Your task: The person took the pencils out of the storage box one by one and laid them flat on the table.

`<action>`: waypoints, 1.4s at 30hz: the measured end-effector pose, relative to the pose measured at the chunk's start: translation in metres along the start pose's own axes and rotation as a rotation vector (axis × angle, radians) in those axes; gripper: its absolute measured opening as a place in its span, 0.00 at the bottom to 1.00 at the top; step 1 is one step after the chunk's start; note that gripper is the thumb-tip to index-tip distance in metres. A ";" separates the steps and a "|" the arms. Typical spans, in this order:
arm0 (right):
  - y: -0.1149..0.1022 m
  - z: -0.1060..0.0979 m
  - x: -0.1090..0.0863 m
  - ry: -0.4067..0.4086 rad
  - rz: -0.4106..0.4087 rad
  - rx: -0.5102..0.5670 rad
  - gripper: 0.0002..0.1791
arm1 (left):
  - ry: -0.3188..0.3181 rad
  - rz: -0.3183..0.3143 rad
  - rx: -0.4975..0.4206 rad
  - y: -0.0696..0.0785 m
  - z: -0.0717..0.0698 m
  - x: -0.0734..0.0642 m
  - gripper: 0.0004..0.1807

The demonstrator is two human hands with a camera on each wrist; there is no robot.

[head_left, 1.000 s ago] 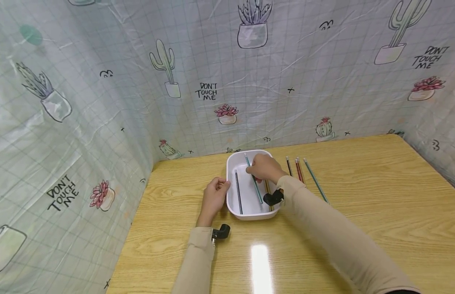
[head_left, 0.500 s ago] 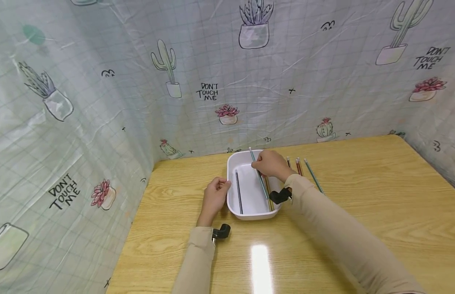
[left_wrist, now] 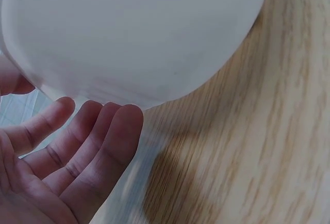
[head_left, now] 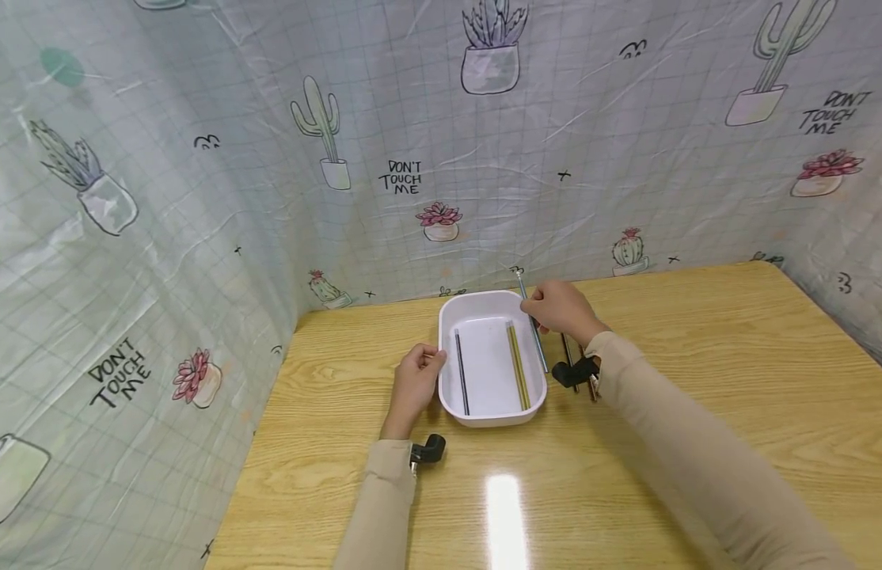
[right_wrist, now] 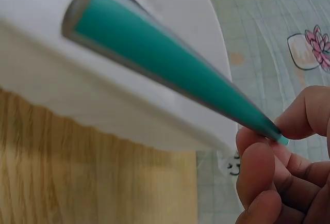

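My right hand (head_left: 564,307) pinches a teal pencil (head_left: 538,347) between thumb and fingertips, over the right rim of a white plastic tray (head_left: 484,416). In the right wrist view the pencil (right_wrist: 170,66) points toward the camera, its flat end close up. My left hand (head_left: 416,384) holds the tray's left rim; in the left wrist view its fingers (left_wrist: 121,133) touch the outer wall. Inside the tray lie a black pencil (head_left: 462,372) at the left and yellow pencils (head_left: 518,368) side by side at the right.
Right of the tray, a black pencil (head_left: 569,356) and a reddish pencil (head_left: 593,388) lie on the wooden table (head_left: 733,380), partly hidden by my right wrist and its black camera (head_left: 575,372). A cactus-printed sheet (head_left: 484,198) hangs behind the table and along its sides.
My right hand has lifted the teal pencil from inside the tray and carried it right, to the right rim. The yellow pencils now show fully. My left hand has stayed at the tray.
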State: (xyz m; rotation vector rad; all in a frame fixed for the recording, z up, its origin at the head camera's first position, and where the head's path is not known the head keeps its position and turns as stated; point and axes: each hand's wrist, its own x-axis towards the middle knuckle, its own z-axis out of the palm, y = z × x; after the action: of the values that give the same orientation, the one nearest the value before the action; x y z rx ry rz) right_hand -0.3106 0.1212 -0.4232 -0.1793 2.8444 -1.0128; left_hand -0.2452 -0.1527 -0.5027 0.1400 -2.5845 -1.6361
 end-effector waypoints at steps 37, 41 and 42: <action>0.081 0.002 -0.005 -0.028 0.219 -0.105 0.23 | 0.001 -0.010 0.008 0.000 0.002 -0.001 0.13; 0.082 0.006 -0.004 -0.024 0.234 -0.131 0.23 | 0.005 -0.012 0.007 0.000 0.002 -0.001 0.13; 0.082 0.007 -0.004 -0.022 0.232 -0.133 0.24 | 0.005 -0.011 0.005 0.000 0.002 -0.001 0.13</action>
State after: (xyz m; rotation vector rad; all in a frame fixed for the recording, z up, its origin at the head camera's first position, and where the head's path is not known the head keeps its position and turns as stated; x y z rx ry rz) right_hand -0.3117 0.1808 -0.4801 0.1251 2.8292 -0.7724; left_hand -0.2439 -0.1509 -0.5031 0.1593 -2.5892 -1.6303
